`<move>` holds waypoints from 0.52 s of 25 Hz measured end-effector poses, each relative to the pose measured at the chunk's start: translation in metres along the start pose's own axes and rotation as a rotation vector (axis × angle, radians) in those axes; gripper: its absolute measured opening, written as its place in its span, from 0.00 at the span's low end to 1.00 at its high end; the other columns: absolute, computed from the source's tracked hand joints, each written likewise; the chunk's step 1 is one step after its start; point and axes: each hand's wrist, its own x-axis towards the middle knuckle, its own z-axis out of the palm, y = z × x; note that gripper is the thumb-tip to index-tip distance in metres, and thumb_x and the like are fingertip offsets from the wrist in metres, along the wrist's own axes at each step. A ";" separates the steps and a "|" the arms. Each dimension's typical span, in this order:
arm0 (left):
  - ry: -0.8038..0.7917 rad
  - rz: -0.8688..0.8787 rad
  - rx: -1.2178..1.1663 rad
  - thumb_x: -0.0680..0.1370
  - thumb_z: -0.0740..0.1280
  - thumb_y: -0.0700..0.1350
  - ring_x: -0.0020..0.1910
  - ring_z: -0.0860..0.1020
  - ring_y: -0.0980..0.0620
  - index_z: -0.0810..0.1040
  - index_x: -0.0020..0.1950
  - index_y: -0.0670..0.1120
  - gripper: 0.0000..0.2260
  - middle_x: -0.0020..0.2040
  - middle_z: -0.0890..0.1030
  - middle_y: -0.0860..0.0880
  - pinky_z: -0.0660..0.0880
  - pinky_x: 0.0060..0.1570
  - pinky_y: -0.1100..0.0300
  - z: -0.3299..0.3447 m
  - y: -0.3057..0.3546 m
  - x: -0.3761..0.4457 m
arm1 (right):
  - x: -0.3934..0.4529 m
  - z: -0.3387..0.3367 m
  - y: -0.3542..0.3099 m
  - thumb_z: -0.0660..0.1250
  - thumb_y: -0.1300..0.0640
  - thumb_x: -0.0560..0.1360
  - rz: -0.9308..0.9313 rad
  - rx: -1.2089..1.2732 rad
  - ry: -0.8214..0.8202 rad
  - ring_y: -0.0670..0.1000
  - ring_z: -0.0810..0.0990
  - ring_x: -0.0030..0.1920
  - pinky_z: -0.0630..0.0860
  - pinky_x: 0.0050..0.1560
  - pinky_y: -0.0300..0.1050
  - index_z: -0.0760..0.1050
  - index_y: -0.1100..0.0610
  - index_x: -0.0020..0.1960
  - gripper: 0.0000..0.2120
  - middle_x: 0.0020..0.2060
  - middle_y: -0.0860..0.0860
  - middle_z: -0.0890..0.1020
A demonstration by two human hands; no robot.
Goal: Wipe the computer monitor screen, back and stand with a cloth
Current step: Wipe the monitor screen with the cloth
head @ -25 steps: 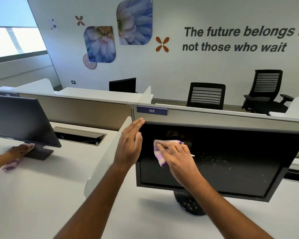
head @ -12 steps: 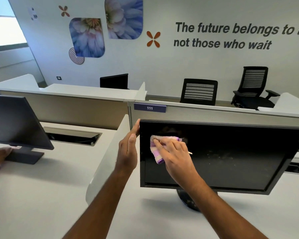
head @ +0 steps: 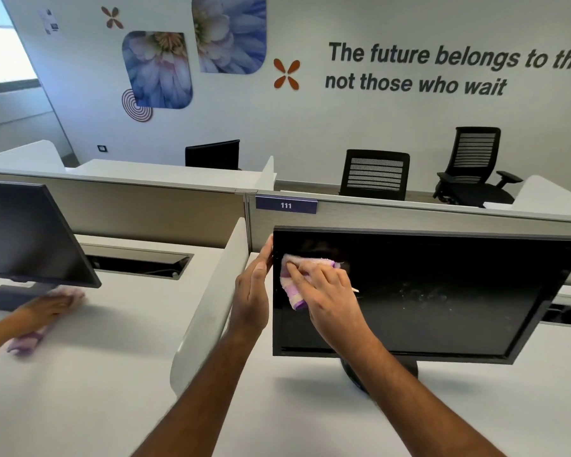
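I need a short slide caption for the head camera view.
Right hand presses a pink cloth on the monitor screen; left hand steadies its edge.

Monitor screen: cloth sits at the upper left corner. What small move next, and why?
Probably sweep the cloth rightward across the screen. The right hand presses it near the top left, pale smudges show further right, and the left hand braces the monitor's left edge.
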 end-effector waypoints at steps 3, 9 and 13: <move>-0.014 0.011 -0.001 0.83 0.48 0.62 0.78 0.69 0.57 0.66 0.82 0.53 0.29 0.79 0.71 0.57 0.67 0.78 0.44 -0.001 -0.001 0.000 | -0.025 0.008 0.008 0.84 0.54 0.65 -0.081 -0.033 -0.098 0.57 0.76 0.65 0.77 0.61 0.54 0.69 0.53 0.77 0.44 0.69 0.53 0.75; -0.022 0.000 -0.045 0.87 0.48 0.53 0.80 0.66 0.57 0.63 0.83 0.52 0.25 0.80 0.69 0.58 0.64 0.80 0.44 0.007 -0.005 -0.014 | -0.002 -0.014 0.023 0.74 0.59 0.75 0.009 -0.042 0.005 0.57 0.73 0.66 0.74 0.63 0.56 0.65 0.54 0.79 0.36 0.71 0.53 0.72; -0.043 -0.030 -0.058 0.86 0.47 0.56 0.81 0.63 0.58 0.60 0.84 0.53 0.26 0.82 0.65 0.60 0.62 0.81 0.44 0.009 -0.008 -0.016 | -0.011 0.004 0.004 0.77 0.56 0.72 -0.043 -0.004 -0.059 0.57 0.73 0.66 0.74 0.62 0.55 0.65 0.53 0.79 0.39 0.72 0.52 0.72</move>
